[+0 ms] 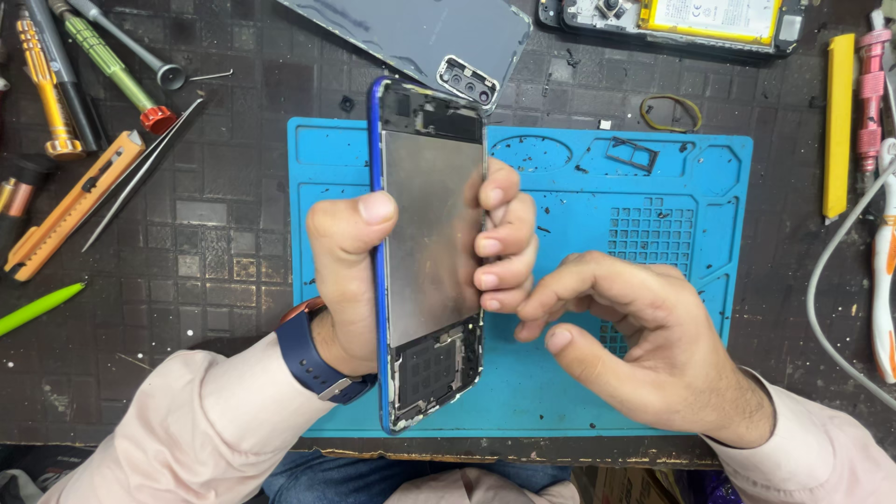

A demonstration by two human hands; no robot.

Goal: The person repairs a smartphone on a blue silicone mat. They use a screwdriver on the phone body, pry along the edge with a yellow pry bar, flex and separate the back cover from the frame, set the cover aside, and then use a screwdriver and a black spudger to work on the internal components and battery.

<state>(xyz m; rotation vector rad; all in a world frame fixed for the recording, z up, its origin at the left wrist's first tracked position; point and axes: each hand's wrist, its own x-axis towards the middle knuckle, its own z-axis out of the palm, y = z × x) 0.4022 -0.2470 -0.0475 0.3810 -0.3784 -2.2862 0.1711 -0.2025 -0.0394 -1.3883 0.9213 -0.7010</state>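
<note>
My left hand point(359, 271) grips an opened phone frame point(431, 215) with a blue edge, holding it upright above the blue work mat point(597, 196). The thumb presses the left edge and the fingers wrap the right edge. The frame shows a bare metal plate with black sections at top and bottom. My right hand point(644, 336) hovers just right of the frame, over the mat, fingers curled and pinched together near the phone's lower right edge. Whether it holds a tiny part is too small to tell.
A grey phone back cover point(420, 33) and an open phone with a yellow battery point(691, 19) lie at the back. Screwdrivers point(103, 56), tweezers point(140, 173), an orange cutter point(70, 205) sit left. A yellow tool point(838, 121) and white cable point(821, 280) are right. A rubber band point(670, 112) lies behind the mat.
</note>
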